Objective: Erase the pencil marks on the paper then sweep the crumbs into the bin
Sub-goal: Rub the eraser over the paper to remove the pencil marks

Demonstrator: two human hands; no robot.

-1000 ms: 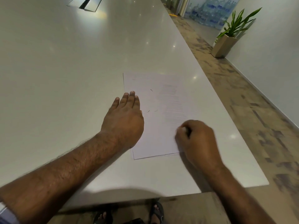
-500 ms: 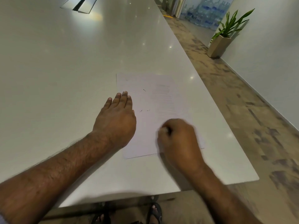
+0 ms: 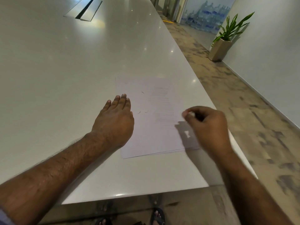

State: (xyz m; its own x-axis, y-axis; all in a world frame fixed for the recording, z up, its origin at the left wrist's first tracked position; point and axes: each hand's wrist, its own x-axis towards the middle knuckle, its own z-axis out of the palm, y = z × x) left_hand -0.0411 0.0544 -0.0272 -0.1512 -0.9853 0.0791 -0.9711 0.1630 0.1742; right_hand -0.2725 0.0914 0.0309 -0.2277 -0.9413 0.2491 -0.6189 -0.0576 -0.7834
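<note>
Left hand [image 3: 116, 120] lies flat, fingers straight and together; right hand [image 3: 209, 125] raised, fingers curled, pinching.

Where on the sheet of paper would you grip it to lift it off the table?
Judging by its pose, the near right corner of the paper by the table edge: it lies flat, the left hand pins its left side. Slide fingers in from the right, beneath the raised right hand.

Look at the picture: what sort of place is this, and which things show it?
Probably an office meeting room: a long white table with a cable hatch set into it, a potted plant by the wall, and stacked water bottles beyond.
</note>
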